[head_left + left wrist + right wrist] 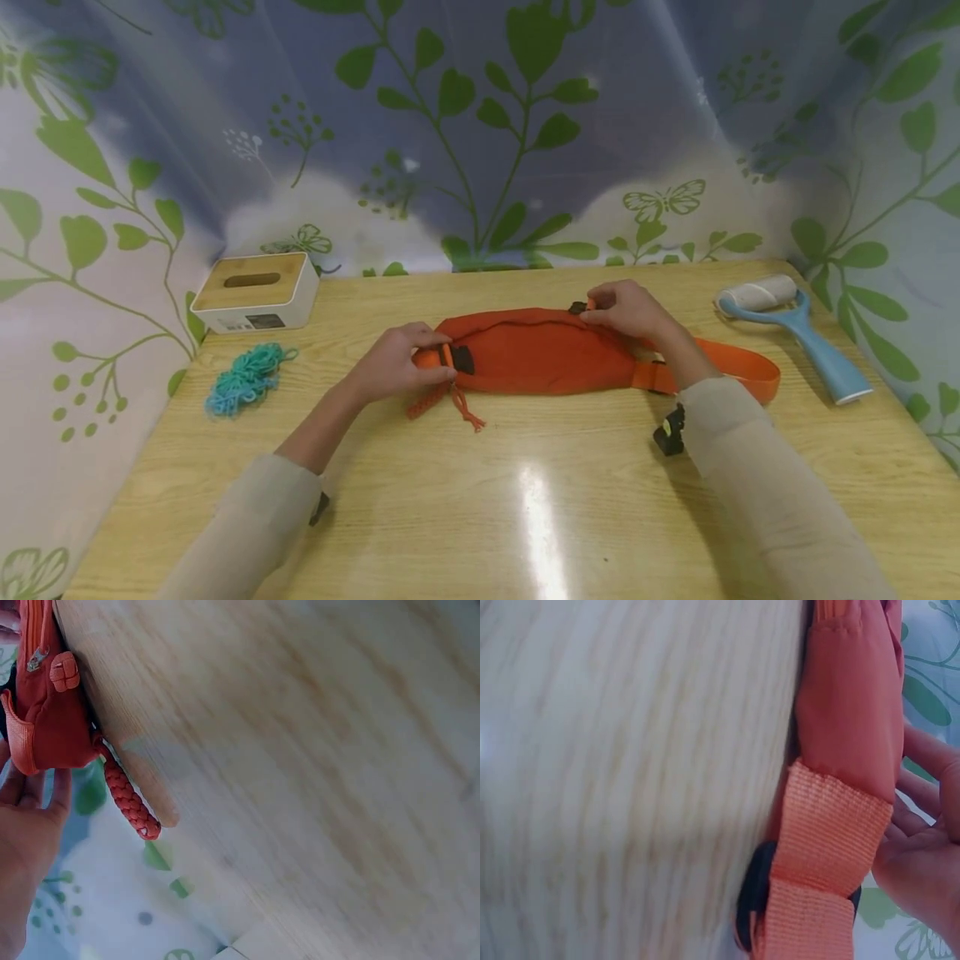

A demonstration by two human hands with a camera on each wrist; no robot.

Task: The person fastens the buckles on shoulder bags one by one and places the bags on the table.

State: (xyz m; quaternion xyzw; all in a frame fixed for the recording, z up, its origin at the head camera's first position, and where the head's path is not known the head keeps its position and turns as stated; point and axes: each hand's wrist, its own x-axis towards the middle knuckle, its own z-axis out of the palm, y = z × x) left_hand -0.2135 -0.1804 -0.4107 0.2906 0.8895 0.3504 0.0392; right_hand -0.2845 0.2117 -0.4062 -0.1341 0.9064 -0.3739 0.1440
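Observation:
A red-orange waist bag [540, 354] lies across the middle of the wooden table. My left hand [401, 367] pinches the orange webbing beside a black buckle [462, 359] at the bag's left end. Behind the bag's upper right edge, my right hand [626, 310] pinches a bit of orange strap next to another black buckle piece [577, 307]. From the bag's right side the orange strap [750, 367] loops out under the right forearm. The left wrist view shows a zipper pull [36, 658] and a braided red cord [129, 795]. A black slider [756, 892] sits on the webbing in the right wrist view.
A white tissue box [255, 292] with a wooden lid stands at the back left. Teal yarn [249, 379] lies in front of it. On the right rests a blue-handled lint roller [813, 333]. A leaf-patterned curtain [480, 150] hangs behind the table.

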